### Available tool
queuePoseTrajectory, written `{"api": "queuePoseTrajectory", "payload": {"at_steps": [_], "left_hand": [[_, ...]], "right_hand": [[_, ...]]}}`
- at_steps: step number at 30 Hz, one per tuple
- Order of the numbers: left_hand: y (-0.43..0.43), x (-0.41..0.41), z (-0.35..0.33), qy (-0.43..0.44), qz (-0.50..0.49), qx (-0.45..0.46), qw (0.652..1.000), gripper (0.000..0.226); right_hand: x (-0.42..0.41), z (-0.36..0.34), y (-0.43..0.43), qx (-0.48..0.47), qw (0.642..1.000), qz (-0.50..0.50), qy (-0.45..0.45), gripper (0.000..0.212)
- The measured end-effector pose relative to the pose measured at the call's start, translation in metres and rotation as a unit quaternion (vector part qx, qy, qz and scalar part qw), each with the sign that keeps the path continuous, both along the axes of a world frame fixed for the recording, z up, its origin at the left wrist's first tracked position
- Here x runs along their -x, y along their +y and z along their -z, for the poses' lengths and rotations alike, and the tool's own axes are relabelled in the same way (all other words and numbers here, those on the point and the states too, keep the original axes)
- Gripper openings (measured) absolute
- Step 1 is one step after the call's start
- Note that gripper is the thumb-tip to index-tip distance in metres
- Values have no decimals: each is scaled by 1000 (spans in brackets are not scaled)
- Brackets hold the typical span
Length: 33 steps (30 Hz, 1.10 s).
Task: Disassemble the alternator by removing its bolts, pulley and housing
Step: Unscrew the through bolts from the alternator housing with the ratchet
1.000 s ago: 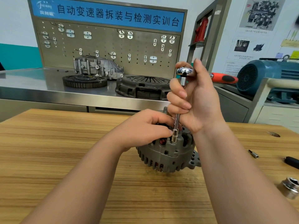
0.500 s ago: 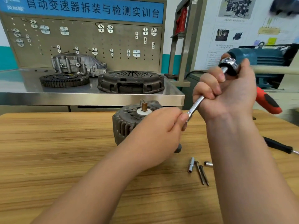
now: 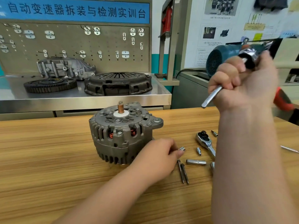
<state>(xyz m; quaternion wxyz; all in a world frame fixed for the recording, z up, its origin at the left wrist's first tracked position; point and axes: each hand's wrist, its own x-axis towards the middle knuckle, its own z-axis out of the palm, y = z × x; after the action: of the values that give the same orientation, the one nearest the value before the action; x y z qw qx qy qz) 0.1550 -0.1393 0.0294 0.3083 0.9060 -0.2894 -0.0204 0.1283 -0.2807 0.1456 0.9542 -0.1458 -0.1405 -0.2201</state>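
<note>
With the alternator [image 3: 124, 135] standing on the table [image 3: 48, 159], a small silver piece [image 3: 182, 149] (socket or bolt?) is being pinched by the left hand [image 3: 158, 154], and the ratchet [image 3: 211, 96] is being gripped by the right hand [image 3: 246, 84]. If dropped, the piece could be lost among the loose bolts [image 3: 183, 173].

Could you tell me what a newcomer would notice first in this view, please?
The grey alternator stands on the wooden table, copper shaft upward. Right of it, the right hand grips a chrome ratchet held high, while the left hand pinches a small metal piece beside two long bolts.
</note>
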Motion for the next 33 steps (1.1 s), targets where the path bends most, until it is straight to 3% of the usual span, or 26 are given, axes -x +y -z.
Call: {"api": "queuePoseTrajectory", "payload": {"at_steps": [9, 19, 23, 26, 33], "left_hand": [[-71, -34, 39, -45, -57, -101, 992, 21], [-70, -31, 37, -8, -48, -84, 995, 29], [-42, -6, 35, -77, -32, -194, 977, 32], [-34, 9, 29, -75, -47, -268, 959, 30], [-39, 7, 30, -94, -75, -314, 942, 31]], "right_hand": [[5, 4, -27, 14, 1000, 3, 14, 67], [7, 6, -45, 10, 1000, -1, 1, 58], [7, 8, -48, 13, 1000, -5, -1, 71], [7, 7, -49, 3, 1000, 2, 1, 72], [1, 14, -49, 9, 1000, -20, 16, 66]]}}
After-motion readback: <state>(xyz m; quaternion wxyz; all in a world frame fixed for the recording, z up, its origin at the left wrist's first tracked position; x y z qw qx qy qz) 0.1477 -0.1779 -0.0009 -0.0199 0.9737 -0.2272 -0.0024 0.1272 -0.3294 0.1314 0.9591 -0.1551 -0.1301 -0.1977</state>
